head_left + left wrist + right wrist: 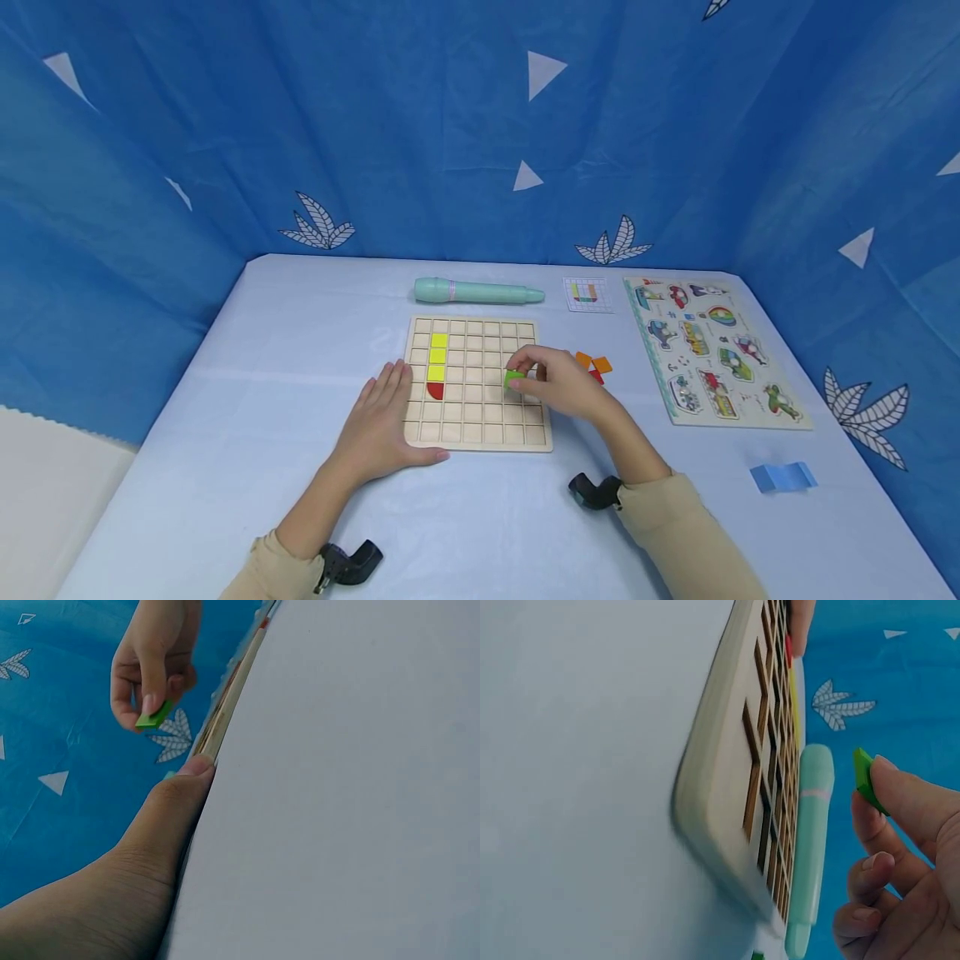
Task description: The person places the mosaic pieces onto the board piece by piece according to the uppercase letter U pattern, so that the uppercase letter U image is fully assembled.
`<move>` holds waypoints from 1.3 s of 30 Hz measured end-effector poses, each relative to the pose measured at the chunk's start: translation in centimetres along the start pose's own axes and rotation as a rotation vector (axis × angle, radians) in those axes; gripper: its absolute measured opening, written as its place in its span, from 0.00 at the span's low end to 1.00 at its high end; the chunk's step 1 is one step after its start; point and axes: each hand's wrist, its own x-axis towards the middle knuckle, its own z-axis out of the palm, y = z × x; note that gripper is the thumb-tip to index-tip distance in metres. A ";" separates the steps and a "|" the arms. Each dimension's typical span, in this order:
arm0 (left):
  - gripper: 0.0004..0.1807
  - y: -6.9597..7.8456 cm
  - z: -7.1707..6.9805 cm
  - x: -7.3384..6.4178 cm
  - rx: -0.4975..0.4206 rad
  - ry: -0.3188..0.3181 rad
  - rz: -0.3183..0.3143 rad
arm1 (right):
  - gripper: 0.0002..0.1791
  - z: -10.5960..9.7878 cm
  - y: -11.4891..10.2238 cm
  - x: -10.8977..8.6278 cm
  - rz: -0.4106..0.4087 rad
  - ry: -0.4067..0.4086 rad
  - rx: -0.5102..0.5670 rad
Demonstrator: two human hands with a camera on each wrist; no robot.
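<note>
Green piece (513,377) partly covered by right hand (561,381), loose red piece (597,377) partly hidden too, far card's (588,296) details too small, sleeves (678,521) cut off

From afar, I watch a white-covered table (262,325) bearing a grid board (491,434), green tube (483,292), card (588,295), picture puzzle (684,360) and blue strip (783,477).

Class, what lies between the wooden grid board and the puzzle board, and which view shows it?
The head view shows orange and red pieces there, partly hidden by the right hand, and a printed card farther back.
</note>
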 end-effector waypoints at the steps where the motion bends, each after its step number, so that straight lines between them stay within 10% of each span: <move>1: 0.78 0.0 0.0 0.0 0.000 0.002 0.000 | 0.08 0.2 -0.2 0.2 0.000 -0.002 0.006; 39: 0.78 0.1 -0.2 -0.1 0.006 -0.004 0.010 | 0.08 5.9 -3.7 3.9 -0.028 -0.065 -0.018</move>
